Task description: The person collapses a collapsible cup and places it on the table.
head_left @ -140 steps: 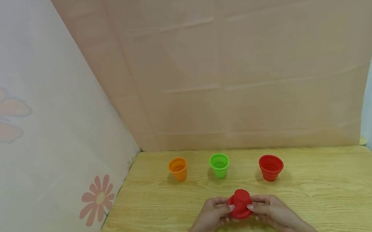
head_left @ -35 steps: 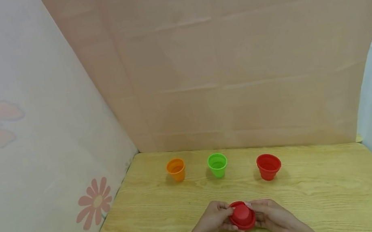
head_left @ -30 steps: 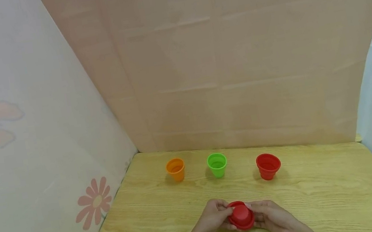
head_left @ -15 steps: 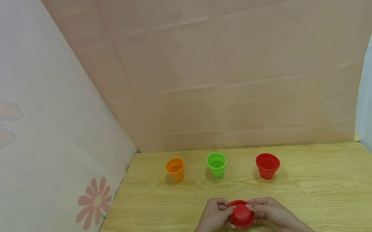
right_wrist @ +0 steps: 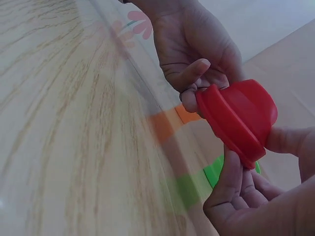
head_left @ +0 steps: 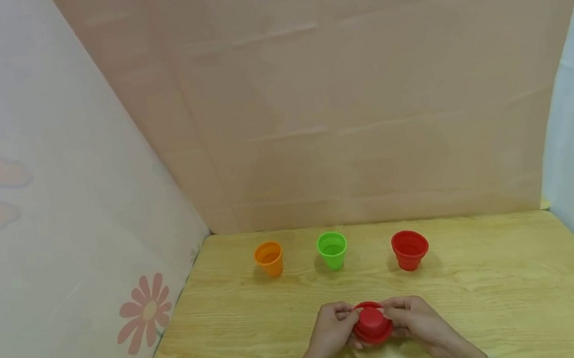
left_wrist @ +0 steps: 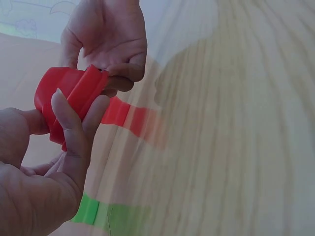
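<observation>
Both hands hold a red collapsible cup [head_left: 371, 321] base up above the near part of the table. Its walls are partly folded into the wide rim, and the base stands out like a hat crown. From the left, my left hand [head_left: 333, 327] pinches the rim, thumb on the folded wall and fingers below. My right hand [head_left: 415, 319] grips the opposite side in the same manner. In the left wrist view the red cup [left_wrist: 74, 98] appears side-on between both hands' fingers. The right wrist view shows the cup [right_wrist: 238, 118] with its stepped rim towards the table.
Farther back on the wooden table [head_left: 234, 340] stand three upright cups: orange [head_left: 269, 260], green [head_left: 332, 251] and a second red cup [head_left: 410, 249]. A beige cloth wall [head_left: 342, 100] closes the back, with printed white cloth [head_left: 64, 241] at the left.
Earlier the held cup's base stuck out farther and its rim looked bent; now it is flatter and rounder. Both hands keep their grip and shift slightly. The three standing cups stay put.
</observation>
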`<state>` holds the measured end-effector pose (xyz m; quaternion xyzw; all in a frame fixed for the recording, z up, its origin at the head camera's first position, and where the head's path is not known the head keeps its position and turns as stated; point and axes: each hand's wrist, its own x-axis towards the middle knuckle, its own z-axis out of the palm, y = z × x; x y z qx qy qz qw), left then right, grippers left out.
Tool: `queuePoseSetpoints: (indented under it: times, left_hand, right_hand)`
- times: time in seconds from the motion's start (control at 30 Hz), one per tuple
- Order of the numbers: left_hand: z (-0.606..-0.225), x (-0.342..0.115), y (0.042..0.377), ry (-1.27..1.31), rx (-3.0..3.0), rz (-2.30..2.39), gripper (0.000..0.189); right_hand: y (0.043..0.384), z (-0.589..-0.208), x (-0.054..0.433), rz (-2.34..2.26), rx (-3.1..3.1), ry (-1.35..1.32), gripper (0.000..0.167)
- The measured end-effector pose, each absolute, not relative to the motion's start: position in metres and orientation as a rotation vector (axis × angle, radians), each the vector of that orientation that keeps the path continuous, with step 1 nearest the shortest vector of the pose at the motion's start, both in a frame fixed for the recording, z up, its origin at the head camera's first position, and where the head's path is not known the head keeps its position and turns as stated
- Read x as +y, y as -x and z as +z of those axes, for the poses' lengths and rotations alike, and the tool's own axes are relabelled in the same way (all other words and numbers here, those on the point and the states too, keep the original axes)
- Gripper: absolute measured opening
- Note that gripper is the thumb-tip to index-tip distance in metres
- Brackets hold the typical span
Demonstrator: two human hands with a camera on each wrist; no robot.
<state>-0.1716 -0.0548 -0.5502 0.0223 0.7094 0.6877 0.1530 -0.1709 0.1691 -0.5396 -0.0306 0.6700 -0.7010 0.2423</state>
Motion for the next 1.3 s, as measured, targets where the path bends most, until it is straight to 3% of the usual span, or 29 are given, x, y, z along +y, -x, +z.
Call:
queuePoseSetpoints:
  times: [0.5, 0.83, 1.1, 1.3]
  left_hand:
    - [-0.54, -0.066, 0.186, -0.22, 1.68, 2.067, 0.039]
    - [-0.541, -0.064, 0.187, -0.129, 1.874, 2.046, 0.038]
    - [-0.543, -0.058, 0.182, -0.064, 2.061, 2.014, 0.034]
    - [-0.545, -0.054, 0.176, -0.097, 2.142, 1.994, 0.035]
  right_hand:
    - [0.189, -0.525, 0.165, -1.912, 1.864, 0.053, 0.041]
    - [0.189, -0.533, 0.175, -2.042, 1.448, 0.298, 0.028]
    - [0.183, -0.537, 0.175, -2.062, 1.378, 0.243, 0.043]
    - [0.178, -0.544, 0.173, -2.079, 1.422, 0.213, 0.033]
